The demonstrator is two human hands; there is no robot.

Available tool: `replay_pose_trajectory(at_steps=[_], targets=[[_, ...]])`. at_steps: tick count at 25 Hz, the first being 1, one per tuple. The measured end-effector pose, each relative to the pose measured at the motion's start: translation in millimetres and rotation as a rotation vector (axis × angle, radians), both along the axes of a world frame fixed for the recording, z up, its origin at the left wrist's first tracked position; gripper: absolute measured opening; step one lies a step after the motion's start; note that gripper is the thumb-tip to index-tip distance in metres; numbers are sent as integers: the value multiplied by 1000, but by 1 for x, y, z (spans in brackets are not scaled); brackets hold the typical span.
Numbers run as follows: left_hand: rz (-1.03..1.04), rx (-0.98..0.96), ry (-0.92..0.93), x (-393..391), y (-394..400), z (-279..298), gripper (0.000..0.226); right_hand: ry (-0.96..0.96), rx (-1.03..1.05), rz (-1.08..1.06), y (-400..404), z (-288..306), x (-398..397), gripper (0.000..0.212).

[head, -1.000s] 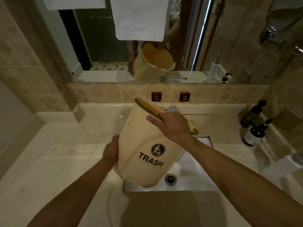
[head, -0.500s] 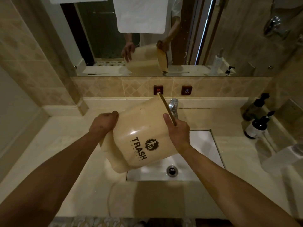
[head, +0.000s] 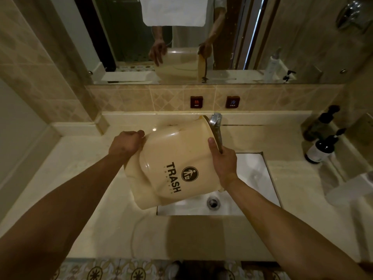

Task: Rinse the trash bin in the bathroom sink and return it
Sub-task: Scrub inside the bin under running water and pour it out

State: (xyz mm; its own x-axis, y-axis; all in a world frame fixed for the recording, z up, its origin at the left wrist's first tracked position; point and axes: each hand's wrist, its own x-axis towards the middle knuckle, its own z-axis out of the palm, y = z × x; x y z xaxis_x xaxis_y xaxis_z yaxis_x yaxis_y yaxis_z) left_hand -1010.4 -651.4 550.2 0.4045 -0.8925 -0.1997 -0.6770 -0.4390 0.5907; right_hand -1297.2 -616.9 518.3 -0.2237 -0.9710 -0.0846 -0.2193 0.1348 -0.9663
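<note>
A cream trash bin (head: 173, 158) with black "TRASH" lettering lies tipped on its side above the left part of the white sink (head: 252, 174). Its open mouth, edged by a brown rim, faces right, right at the chrome tap (head: 215, 123). My left hand (head: 127, 143) grips the bin's base end. My right hand (head: 223, 160) holds the rim on the near side. The drain (head: 213, 202) shows below the bin. I cannot tell whether water is running.
A beige counter (head: 105, 219) surrounds the sink. Two dark pump bottles (head: 321, 146) stand at the right by the wall. Hot and cold buttons (head: 196, 102) sit on the tiled backsplash under the mirror (head: 242, 47). A white object (head: 349, 190) lies at the right edge.
The bin has been turned from nearly upright onto its side, its mouth swung right to the tap. My left hand has moved from under the bin up to its base end.
</note>
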Motion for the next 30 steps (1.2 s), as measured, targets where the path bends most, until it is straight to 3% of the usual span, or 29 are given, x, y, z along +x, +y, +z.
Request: replay_pose_trajectory(at_steps=[6, 10, 16, 25, 30], targets=[[158, -35, 179, 11, -4, -2, 32, -63, 13, -7, -1, -6, 5, 35], [248, -137, 433, 26, -6, 6, 11, -115, 34, -25, -2, -12, 7, 38], [312, -273, 636, 38, -10, 22, 12, -286, 113, -74, -7, -9, 12, 43], [355, -391, 762, 38, -25, 45, 30, -548, 175, -171, -14, 10, 16, 31], [327, -336, 803, 35, -32, 49, 15, -578, 191, -182, -13, 10, 13, 31]])
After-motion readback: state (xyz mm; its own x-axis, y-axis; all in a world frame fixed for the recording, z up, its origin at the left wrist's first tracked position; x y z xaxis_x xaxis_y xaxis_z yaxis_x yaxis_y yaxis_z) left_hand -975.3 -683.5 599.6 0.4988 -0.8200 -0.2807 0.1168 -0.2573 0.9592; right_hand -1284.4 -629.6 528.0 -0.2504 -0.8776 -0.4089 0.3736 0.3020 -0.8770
